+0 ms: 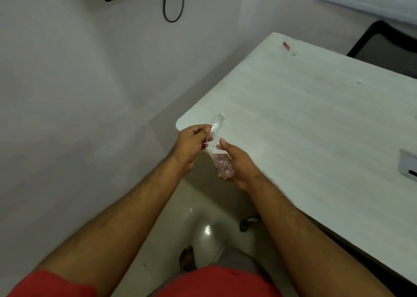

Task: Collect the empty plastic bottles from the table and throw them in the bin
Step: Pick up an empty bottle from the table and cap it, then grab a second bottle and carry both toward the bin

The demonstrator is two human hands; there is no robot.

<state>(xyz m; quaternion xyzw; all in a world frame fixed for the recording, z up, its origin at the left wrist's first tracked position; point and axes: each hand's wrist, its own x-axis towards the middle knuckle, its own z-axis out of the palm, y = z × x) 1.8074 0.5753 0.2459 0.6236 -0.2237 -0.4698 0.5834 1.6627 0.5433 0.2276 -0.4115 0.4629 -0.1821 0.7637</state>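
Observation:
A clear, crumpled plastic bottle (217, 138) is held in both hands over the near left corner of the white table (304, 120). Its white-capped neck points up and away from me. My right hand (237, 163) wraps the lower body of the bottle. My left hand (191, 142) pinches the upper part with its fingertips, at what looks like a thin film or label on the bottle's side. No bin is in view.
A small red scrap (286, 46) and a white cap (294, 53) lie at the table's far end, another white bit (359, 81) further right. A black chair (388, 46) stands beyond. A socket plate (408, 168) sits at the right edge. Wall to the left, tiled floor below.

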